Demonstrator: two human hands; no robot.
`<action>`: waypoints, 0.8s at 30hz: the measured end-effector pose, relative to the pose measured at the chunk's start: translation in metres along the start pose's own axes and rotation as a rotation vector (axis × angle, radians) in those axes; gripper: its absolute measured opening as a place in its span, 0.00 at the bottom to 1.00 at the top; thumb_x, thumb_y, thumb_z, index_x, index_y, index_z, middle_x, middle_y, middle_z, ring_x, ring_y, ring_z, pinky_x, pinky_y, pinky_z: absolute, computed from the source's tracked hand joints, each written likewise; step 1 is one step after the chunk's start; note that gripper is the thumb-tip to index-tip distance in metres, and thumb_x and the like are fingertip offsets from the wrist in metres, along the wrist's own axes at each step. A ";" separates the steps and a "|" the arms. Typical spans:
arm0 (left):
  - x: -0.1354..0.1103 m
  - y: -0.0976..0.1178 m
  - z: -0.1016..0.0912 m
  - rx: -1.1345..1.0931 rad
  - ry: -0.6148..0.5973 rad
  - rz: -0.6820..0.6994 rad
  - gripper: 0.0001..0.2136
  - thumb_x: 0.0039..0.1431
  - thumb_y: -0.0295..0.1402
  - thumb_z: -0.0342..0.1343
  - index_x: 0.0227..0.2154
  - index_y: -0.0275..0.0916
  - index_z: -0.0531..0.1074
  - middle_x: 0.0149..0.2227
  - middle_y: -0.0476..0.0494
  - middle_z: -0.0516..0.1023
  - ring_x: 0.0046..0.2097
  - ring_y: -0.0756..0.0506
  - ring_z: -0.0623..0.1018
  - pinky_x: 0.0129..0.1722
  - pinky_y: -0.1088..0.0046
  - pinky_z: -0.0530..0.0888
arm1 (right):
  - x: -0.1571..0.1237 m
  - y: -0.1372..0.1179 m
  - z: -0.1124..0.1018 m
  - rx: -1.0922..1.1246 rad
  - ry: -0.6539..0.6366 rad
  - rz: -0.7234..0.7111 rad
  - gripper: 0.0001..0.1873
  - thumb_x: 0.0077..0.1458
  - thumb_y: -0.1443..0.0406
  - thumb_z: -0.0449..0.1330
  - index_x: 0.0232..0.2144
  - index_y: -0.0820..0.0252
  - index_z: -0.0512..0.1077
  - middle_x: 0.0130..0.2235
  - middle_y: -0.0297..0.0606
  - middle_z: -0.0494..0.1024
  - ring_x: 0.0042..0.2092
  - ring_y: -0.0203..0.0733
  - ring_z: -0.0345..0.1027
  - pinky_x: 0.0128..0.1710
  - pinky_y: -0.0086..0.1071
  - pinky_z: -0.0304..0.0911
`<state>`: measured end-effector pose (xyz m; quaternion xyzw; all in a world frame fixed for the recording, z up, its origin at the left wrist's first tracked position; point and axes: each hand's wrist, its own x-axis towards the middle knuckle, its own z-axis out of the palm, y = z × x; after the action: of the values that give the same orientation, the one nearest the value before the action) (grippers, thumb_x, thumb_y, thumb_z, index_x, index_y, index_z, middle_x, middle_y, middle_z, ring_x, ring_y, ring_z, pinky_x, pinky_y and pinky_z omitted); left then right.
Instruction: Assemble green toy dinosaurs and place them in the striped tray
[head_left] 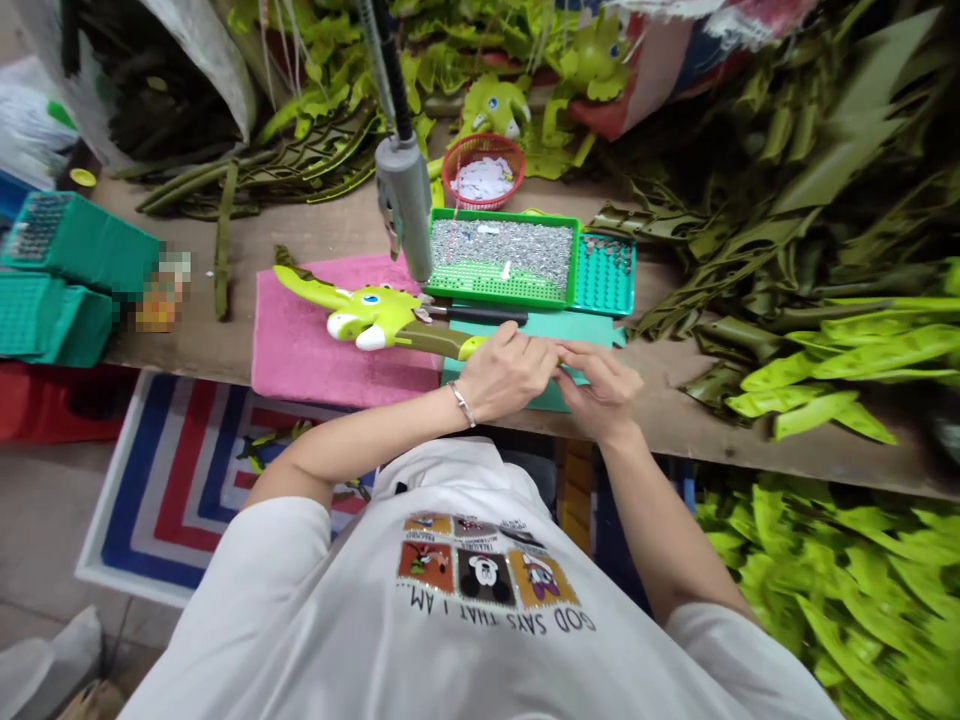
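We see a brown worktable w/ lots of green plastic parts heaped round it, some olive, some bright. On it is a pink mat, next to a teal mat. Our green toy, w/ its blue eye and white horns, lies across both mats, head on the pink one. Our L hand is shut round its other end. Our R hand is right beside it, fingertips bunched & meeting the L ones; can't tell if they grip the toy too, b/c the fingers hide that bit.

What could go wrong? We think the toy's head could swing if we twist the end hard, b/c no hand holds it there. It might knock the black-handled tool just behind it, or poss. bump the green tray & spill the tiny silvery bits. The grey hanging tool is near the head too, so lifting the toy fast could make them hit.
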<state>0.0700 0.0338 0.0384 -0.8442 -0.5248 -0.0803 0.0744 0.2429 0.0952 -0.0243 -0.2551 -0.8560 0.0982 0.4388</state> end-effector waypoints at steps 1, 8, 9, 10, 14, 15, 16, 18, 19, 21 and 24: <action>-0.001 0.002 0.002 -0.022 -0.030 -0.019 0.17 0.72 0.27 0.39 0.43 0.30 0.75 0.34 0.38 0.78 0.39 0.42 0.79 0.44 0.64 0.69 | -0.002 0.001 0.002 0.002 0.005 -0.004 0.09 0.56 0.69 0.64 0.39 0.52 0.74 0.40 0.39 0.85 0.40 0.44 0.81 0.39 0.37 0.76; -0.051 -0.009 0.004 -0.087 -0.026 -0.208 0.20 0.70 0.29 0.43 0.63 0.35 0.64 0.66 0.33 0.66 0.67 0.39 0.66 0.67 0.54 0.59 | -0.006 0.010 0.007 0.002 -0.147 -0.014 0.14 0.53 0.71 0.62 0.42 0.53 0.73 0.42 0.39 0.84 0.43 0.47 0.80 0.43 0.43 0.73; -0.068 -0.021 -0.001 -0.090 -0.028 -0.274 0.22 0.69 0.27 0.42 0.64 0.37 0.62 0.68 0.34 0.64 0.69 0.38 0.63 0.68 0.51 0.56 | -0.004 0.009 0.005 -0.002 -0.180 -0.026 0.16 0.53 0.72 0.61 0.44 0.53 0.73 0.42 0.39 0.84 0.43 0.48 0.79 0.44 0.43 0.72; -0.086 -0.035 -0.006 -0.087 -0.036 -0.374 0.24 0.67 0.25 0.41 0.65 0.37 0.60 0.68 0.34 0.63 0.70 0.38 0.61 0.69 0.49 0.55 | -0.002 0.007 0.003 -0.009 -0.215 -0.040 0.18 0.52 0.72 0.61 0.46 0.54 0.72 0.43 0.40 0.84 0.44 0.48 0.78 0.44 0.44 0.71; -0.152 -0.098 -0.021 -0.078 -0.223 -0.723 0.34 0.55 0.20 0.46 0.67 0.27 0.56 0.66 0.25 0.64 0.71 0.30 0.57 0.68 0.39 0.49 | 0.011 -0.014 0.009 -0.034 -0.410 -0.093 0.30 0.49 0.70 0.60 0.57 0.56 0.68 0.53 0.44 0.80 0.55 0.57 0.71 0.55 0.53 0.63; -0.162 -0.110 -0.022 -0.110 -0.289 -0.703 0.35 0.52 0.20 0.47 0.67 0.27 0.56 0.65 0.25 0.66 0.71 0.30 0.58 0.68 0.38 0.49 | 0.014 -0.021 0.013 -0.023 -0.458 -0.108 0.32 0.49 0.69 0.60 0.58 0.56 0.67 0.55 0.45 0.79 0.56 0.58 0.70 0.58 0.55 0.60; -0.170 -0.119 -0.022 -0.143 -0.337 -0.668 0.36 0.51 0.20 0.47 0.67 0.28 0.56 0.64 0.26 0.67 0.70 0.31 0.61 0.68 0.38 0.49 | 0.016 -0.027 0.018 -0.006 -0.498 -0.121 0.32 0.50 0.68 0.60 0.59 0.56 0.66 0.55 0.45 0.79 0.56 0.58 0.70 0.59 0.56 0.58; -0.177 -0.130 -0.023 -0.189 -0.382 -0.587 0.36 0.51 0.21 0.47 0.67 0.32 0.56 0.62 0.29 0.71 0.65 0.34 0.69 0.67 0.37 0.49 | 0.019 -0.035 0.026 0.027 -0.552 -0.125 0.30 0.53 0.67 0.60 0.59 0.55 0.67 0.52 0.43 0.80 0.52 0.55 0.73 0.59 0.55 0.58; -0.177 -0.130 -0.025 -0.196 -0.381 -0.556 0.36 0.53 0.21 0.47 0.68 0.34 0.55 0.60 0.31 0.73 0.62 0.36 0.72 0.67 0.37 0.48 | 0.020 -0.036 0.027 0.034 -0.570 -0.116 0.28 0.54 0.67 0.60 0.58 0.54 0.68 0.51 0.43 0.81 0.49 0.53 0.74 0.58 0.55 0.58; -0.172 -0.125 -0.031 -0.190 -0.358 -0.503 0.34 0.56 0.23 0.47 0.68 0.34 0.54 0.57 0.32 0.76 0.57 0.37 0.75 0.67 0.39 0.50 | 0.022 -0.030 0.021 0.039 -0.584 -0.091 0.26 0.54 0.67 0.59 0.56 0.53 0.69 0.49 0.42 0.82 0.46 0.50 0.75 0.56 0.53 0.59; -0.155 -0.105 -0.039 -0.188 -0.316 -0.400 0.32 0.61 0.26 0.48 0.69 0.30 0.51 0.55 0.29 0.76 0.57 0.37 0.74 0.66 0.45 0.57 | 0.023 -0.005 -0.007 0.025 -0.587 -0.068 0.25 0.52 0.66 0.59 0.54 0.52 0.70 0.48 0.41 0.82 0.47 0.51 0.75 0.56 0.54 0.59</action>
<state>-0.0939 -0.0637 0.0474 -0.7290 -0.6764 -0.0091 -0.1046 0.2354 0.1022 -0.0025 -0.1817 -0.9531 0.1635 0.1787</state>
